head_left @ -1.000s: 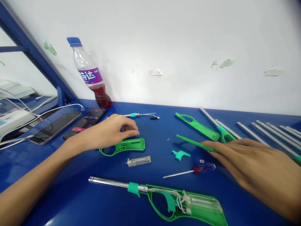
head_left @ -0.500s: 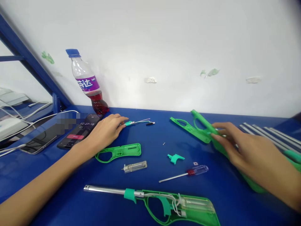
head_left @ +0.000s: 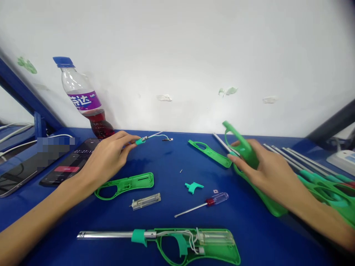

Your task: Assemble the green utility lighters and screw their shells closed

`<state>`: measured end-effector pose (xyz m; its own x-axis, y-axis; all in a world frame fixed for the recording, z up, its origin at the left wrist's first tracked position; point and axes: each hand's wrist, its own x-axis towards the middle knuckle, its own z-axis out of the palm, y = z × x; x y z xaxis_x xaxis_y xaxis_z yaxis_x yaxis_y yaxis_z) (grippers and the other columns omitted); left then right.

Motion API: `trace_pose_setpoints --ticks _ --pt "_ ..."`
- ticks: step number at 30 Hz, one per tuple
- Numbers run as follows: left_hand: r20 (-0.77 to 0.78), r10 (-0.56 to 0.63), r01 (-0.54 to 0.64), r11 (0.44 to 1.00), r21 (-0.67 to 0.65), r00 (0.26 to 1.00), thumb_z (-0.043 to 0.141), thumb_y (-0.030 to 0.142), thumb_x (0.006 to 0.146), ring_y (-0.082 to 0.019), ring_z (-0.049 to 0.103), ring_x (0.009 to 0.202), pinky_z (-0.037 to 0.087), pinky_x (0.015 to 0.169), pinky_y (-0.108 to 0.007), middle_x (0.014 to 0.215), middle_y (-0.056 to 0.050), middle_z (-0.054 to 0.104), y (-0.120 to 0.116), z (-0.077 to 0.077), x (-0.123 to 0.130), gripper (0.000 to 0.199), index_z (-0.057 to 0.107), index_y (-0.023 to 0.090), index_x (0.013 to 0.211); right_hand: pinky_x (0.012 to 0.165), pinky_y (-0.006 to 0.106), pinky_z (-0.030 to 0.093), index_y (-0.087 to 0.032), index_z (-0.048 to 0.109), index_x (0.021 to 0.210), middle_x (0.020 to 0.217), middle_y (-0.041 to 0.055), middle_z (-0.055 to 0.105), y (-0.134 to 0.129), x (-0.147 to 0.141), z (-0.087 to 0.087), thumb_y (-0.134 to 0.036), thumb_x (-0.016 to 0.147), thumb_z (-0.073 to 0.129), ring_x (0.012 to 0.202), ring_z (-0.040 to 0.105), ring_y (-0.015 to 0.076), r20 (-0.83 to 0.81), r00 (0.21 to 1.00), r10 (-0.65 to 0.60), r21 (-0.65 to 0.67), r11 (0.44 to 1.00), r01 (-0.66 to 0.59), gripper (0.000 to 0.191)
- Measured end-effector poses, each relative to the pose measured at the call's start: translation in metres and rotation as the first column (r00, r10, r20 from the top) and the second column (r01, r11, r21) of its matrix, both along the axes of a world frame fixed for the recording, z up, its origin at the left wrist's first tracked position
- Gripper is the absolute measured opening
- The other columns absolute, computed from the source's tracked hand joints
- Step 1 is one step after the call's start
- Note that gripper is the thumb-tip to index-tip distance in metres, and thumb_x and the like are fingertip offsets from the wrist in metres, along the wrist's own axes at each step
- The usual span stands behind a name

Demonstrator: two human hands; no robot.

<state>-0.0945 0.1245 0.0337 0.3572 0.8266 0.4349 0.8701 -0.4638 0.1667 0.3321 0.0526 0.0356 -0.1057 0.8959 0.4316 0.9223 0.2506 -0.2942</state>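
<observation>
My left hand [head_left: 112, 151] pinches the teal collar of a metal lighter tube [head_left: 142, 140], whose thin rod and white wire point right, just above the table. My right hand [head_left: 259, 162] grips a green handle shell half [head_left: 244, 147] with a finger loop, tilted up. Beneath it lies a long-tube lighter [head_left: 266, 195], partly hidden by the hand. Another green shell half [head_left: 209, 153] rests to its left. Near my left forearm lie a third shell half [head_left: 138, 181] and a clear fuel tank [head_left: 146, 201]. A teal trigger [head_left: 193, 187] and a screwdriver [head_left: 212, 201] sit mid-table.
An opened lighter [head_left: 180, 236] with its inner parts showing lies at the front. Several long lighters [head_left: 313, 170] are grouped at the right. At the left stand a drink bottle [head_left: 83, 99] and two phones [head_left: 66, 162]. A small screw [head_left: 181, 171] lies mid-table.
The view has swung right, so the table things appear further left. My left hand has raised the tube a little. The shell half in my right hand has shifted right relative to the table.
</observation>
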Motion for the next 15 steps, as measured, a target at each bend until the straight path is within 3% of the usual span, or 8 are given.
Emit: trace_pose_setpoints --ticks 4,11,15 --pt "0.024 -0.025 0.024 1.0 0.019 0.999 0.046 0.042 0.112 -0.031 0.077 0.098 0.061 0.091 -0.047 0.116 -0.013 0.08 -0.002 0.0 0.004 0.039 0.078 0.023 0.125 0.054 0.036 0.04 -0.029 0.048 0.093 0.066 -0.0002 0.061 0.006 0.002 -0.015 -0.066 0.112 0.049 0.053 0.06 0.0244 0.068 0.997 0.031 0.031 0.999 -0.033 0.041" --pt "0.036 -0.048 0.046 0.998 0.042 0.998 0.049 0.036 0.11 -0.031 0.077 0.1 0.061 0.091 -0.046 0.116 -0.012 0.08 -0.005 0.0 0.007 0.035 0.078 0.022 0.124 0.063 0.036 0.048 -0.027 0.05 0.095 0.086 0.0079 0.07 0.009 0.003 -0.024 -0.061 0.115 0.044 0.074 0.068 0.0274 0.138 0.98 0.146 -0.005 0.989 -0.146 0.04" --pt "0.036 -0.058 0.056 0.997 0.054 0.998 0.052 0.036 0.114 -0.026 0.076 0.098 0.062 0.092 -0.044 0.116 -0.009 0.079 -0.006 0.0 0.008 0.03 0.076 0.021 0.125 0.065 0.039 0.049 -0.026 0.053 0.095 0.085 0.0097 0.073 0.011 0.002 -0.025 -0.055 0.111 0.051 0.075 0.071 0.0309 0.134 0.975 0.178 -0.047 0.984 -0.173 0.032"
